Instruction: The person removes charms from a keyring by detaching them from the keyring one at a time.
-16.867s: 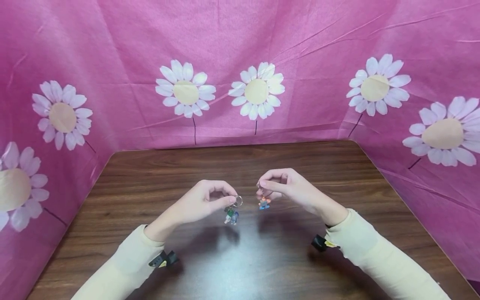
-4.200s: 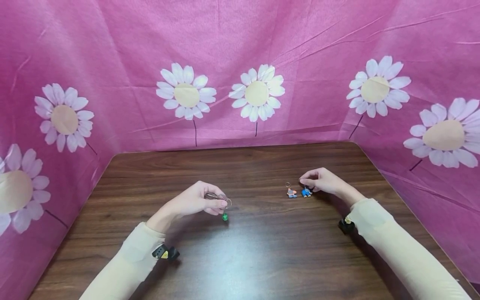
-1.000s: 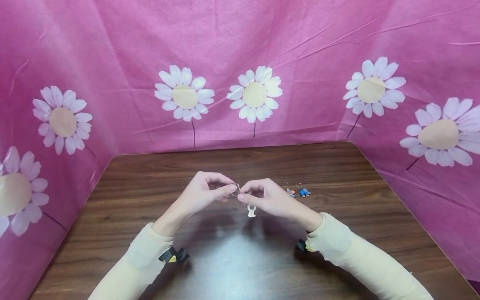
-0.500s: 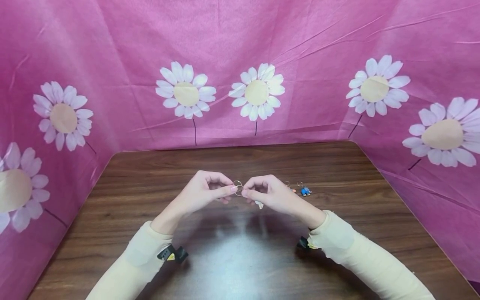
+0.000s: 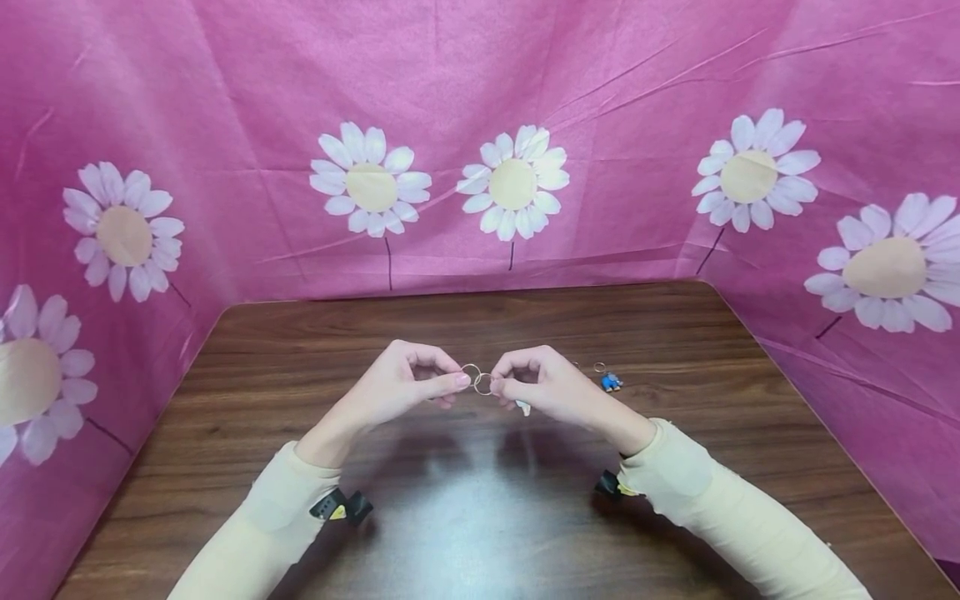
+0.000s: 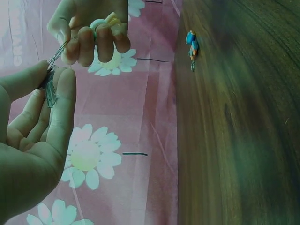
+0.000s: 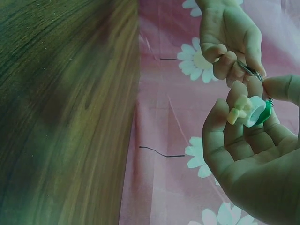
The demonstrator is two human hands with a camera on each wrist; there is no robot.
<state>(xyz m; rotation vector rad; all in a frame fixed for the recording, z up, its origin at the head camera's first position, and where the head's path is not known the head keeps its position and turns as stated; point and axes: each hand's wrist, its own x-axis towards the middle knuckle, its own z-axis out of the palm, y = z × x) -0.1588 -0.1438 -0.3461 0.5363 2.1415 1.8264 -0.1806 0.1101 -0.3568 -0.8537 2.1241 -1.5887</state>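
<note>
Near the middle of the table, my left hand [image 5: 401, 387] pinches a key ring [image 5: 471, 365] between thumb and index finger. A small flat metal piece [image 6: 50, 93] hangs at those fingers in the left wrist view; its kind is unclear. Opposite it, my right hand [image 5: 551, 387] pinches the ring [image 5: 483, 394] of a figurine keychain. The two rings overlap and look linked between the fingertips. The keychain's green, white and pale-yellow figurine [image 7: 253, 110] lies against my right fingers in the right wrist view; in the head view it is mostly hidden.
On the wooden table [image 5: 337, 542], a blue figurine keychain [image 5: 611, 382] lies beyond my right hand. An orange one [image 6: 191, 52] shows beside it in the left wrist view, mostly hidden in the head view. Pink cloth [image 5: 450, 267] with daisies surrounds the table.
The blue and orange keychains were set down on the right earlier. Since a second ago, my right hand has shifted slightly right, and both rings now show more fully, overlapping.
</note>
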